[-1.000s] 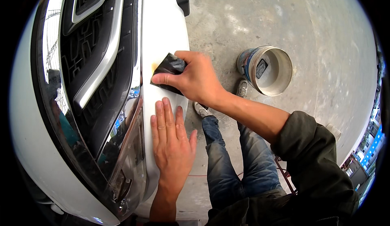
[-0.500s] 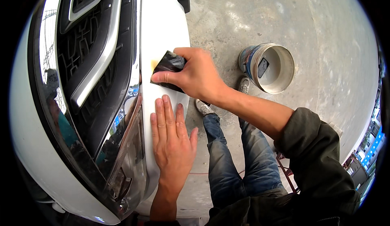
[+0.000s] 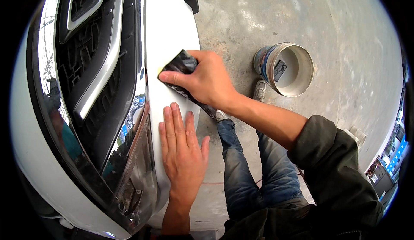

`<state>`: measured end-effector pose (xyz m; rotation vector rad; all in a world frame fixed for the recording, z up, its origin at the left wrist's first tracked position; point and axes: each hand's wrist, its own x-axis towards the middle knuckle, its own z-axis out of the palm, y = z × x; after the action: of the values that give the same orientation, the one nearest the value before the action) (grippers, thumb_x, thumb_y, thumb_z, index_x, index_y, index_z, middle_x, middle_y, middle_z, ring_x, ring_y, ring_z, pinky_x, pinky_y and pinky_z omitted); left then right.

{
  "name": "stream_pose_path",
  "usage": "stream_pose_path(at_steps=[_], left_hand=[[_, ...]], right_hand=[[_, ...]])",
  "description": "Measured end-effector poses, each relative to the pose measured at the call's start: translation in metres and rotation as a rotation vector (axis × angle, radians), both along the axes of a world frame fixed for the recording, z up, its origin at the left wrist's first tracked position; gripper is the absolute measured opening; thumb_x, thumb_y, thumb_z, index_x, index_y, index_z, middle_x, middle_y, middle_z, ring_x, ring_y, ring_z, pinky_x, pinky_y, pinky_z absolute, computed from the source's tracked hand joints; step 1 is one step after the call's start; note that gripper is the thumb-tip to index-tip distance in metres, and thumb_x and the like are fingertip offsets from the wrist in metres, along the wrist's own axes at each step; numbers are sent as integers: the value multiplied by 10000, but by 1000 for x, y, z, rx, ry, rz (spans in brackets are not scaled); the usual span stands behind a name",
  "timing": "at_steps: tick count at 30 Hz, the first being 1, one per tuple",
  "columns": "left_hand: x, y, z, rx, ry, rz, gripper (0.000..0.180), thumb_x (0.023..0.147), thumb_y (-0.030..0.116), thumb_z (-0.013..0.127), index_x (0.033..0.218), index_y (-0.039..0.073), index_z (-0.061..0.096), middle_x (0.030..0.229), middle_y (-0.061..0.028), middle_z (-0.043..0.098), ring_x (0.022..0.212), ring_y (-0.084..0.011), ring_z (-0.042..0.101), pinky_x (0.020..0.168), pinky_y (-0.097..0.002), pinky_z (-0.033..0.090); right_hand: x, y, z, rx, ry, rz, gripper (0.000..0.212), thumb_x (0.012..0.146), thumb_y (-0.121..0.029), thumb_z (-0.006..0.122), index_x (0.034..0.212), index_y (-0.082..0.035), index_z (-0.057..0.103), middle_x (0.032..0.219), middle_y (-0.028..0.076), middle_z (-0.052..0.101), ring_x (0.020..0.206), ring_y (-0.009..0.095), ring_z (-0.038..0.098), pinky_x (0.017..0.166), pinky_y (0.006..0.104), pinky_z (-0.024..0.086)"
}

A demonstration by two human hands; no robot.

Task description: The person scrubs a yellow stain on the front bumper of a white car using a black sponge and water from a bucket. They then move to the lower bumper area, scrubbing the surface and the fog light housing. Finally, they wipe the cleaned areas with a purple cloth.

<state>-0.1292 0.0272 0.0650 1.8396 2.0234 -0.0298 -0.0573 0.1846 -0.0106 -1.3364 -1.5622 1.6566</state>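
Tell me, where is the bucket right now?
In the head view the bucket lies tipped on the concrete floor at upper right, open mouth toward the camera, just beyond the person's right hand and beside a grey shoe.

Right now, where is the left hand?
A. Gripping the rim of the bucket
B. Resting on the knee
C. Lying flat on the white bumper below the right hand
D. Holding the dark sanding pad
C: the left hand lies palm down with fingers spread on the white bumper, just below the right hand, which presses the dark sanding pad to the panel; the bucket stands untouched on the floor.
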Motion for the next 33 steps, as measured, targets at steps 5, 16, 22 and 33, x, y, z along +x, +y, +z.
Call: stream_pose_path(at_steps=[5, 16, 22, 33], left_hand=[[0, -4, 1, -10, 8, 7, 772, 812, 170, 827, 1458, -56, 471, 1648, -295, 285, 1558, -447, 237, 1256, -568, 231], [0, -4, -1, -4, 2, -2, 788, 806, 169, 829, 1466, -58, 463, 1649, -304, 276, 1558, -458, 229, 1254, -578, 226], [0, -4, 0, -9, 4, 1, 799, 799, 164, 834, 1469, -56, 459, 1649, -304, 272, 1558, -461, 223, 1254, -579, 224], [0, -2, -1, -23, 3, 5, 776, 813, 172, 823, 1464, -52, 465, 1648, -302, 276, 1559, -455, 223, 1254, -580, 226]], right_hand=[[-8, 20, -13, -65, 94, -45, 457, 765, -386, 914, 792, 31, 730, 643, 150, 698, 537, 207, 650, 551, 393, 517], [-5, -3, 1, 31, 41, -39, 433, 763, -362, 909, 794, 30, 729, 685, 197, 699, 590, 312, 679, 605, 419, 534], [-12, 16, -4, 18, 33, -38, 434, 762, -349, 908, 778, 42, 721, 656, 187, 689, 600, 315, 686, 600, 412, 529], [-7, 11, 9, 29, -47, 54, 393, 780, -317, 908, 829, 31, 732, 652, 130, 696, 582, 198, 657, 573, 375, 519]])
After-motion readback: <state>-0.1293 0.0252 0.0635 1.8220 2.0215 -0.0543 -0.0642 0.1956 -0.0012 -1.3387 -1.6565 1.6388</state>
